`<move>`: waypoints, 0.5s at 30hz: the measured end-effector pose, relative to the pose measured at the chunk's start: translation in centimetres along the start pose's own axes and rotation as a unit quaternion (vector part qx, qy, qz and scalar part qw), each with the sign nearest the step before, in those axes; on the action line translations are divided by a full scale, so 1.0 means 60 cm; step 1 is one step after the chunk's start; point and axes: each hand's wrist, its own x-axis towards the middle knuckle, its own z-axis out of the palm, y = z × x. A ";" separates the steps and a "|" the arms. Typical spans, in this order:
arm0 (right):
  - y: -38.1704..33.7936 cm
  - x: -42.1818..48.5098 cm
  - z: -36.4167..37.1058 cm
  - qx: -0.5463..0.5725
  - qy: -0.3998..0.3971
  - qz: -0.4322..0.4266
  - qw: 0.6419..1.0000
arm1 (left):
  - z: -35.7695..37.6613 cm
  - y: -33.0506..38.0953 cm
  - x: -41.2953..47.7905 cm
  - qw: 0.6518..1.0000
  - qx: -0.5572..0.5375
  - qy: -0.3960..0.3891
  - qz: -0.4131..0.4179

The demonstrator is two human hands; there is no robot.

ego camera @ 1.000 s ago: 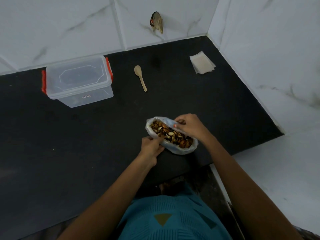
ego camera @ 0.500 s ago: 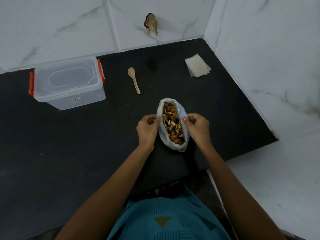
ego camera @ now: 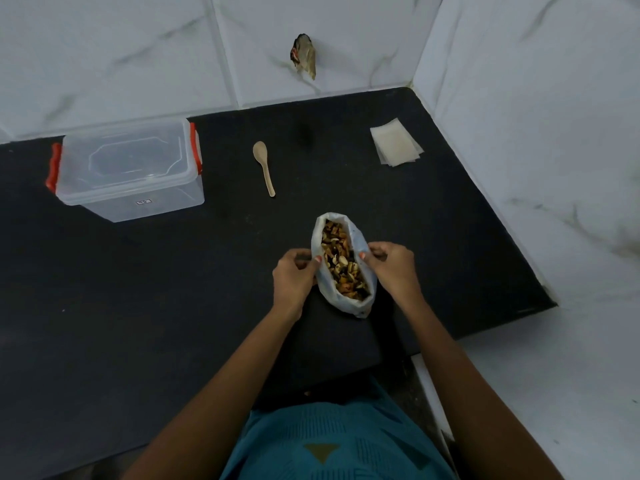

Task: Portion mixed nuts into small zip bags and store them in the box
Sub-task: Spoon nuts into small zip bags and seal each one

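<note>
A white plastic bag of mixed nuts (ego camera: 360,308) stands on the black counter (ego camera: 173,289) with its mouth spread wide, the nuts (ego camera: 341,261) showing inside. My left hand (ego camera: 294,277) pinches the bag's left rim and my right hand (ego camera: 393,265) pinches the right rim. A small stack of clear zip bags (ego camera: 396,142) lies at the far right. A clear plastic box (ego camera: 128,168) with red latches sits closed at the far left. A wooden spoon (ego camera: 264,166) lies between the box and the zip bags.
White marble-look tiled walls (ego camera: 519,98) close the counter at the back and right. A small dark patch (ego camera: 304,57) marks the back wall. The counter's front edge runs just below the bag, with my teal shirt (ego camera: 332,445) beneath.
The bag turned from lying slantwise to standing lengthwise away from me. My hands shifted to grip opposite sides of its rim and pulled the mouth wider.
</note>
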 end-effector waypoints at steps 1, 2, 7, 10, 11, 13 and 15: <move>0.001 0.001 -0.002 0.000 -0.010 -0.001 1.000 | -0.001 0.001 0.000 1.000 -0.001 -0.005 -0.007; 0.002 0.002 -0.004 0.001 -0.021 -0.001 1.000 | -0.003 0.002 0.000 1.000 0.000 -0.011 -0.012; 0.003 0.019 -0.023 -0.003 -0.032 0.025 0.999 | -0.010 0.018 0.011 0.999 0.042 0.027 0.011; -0.007 0.044 -0.039 0.010 0.000 0.009 1.000 | -0.010 0.044 0.028 0.996 0.050 0.059 0.054; -0.014 0.056 -0.046 0.016 0.011 -0.002 1.000 | -0.007 0.057 0.036 0.994 0.056 0.061 0.071; -0.027 0.083 -0.057 0.023 0.022 -0.018 0.999 | 0.005 0.083 0.056 0.990 0.069 0.059 0.104; -0.038 0.117 -0.065 0.014 0.033 -0.026 0.999 | 0.026 0.110 0.078 0.985 0.089 0.052 0.141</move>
